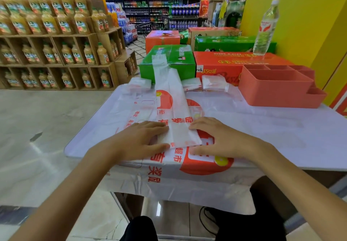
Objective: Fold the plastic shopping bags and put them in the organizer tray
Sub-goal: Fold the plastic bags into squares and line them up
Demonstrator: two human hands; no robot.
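Left hand (144, 137) and right hand (214, 137) lay flat, fingers straight, pressing the folded bag strip (176, 113) onto the desk (281, 124).

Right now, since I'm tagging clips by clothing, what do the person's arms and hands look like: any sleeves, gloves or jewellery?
Both arms are bare to the frame's edge, with no sleeves in view. The left hand and right hand wear no gloves, rings or watch.

Bright, even shop light; soft overall focus, wide-angle bending at edges, glare on the floor (28, 147).
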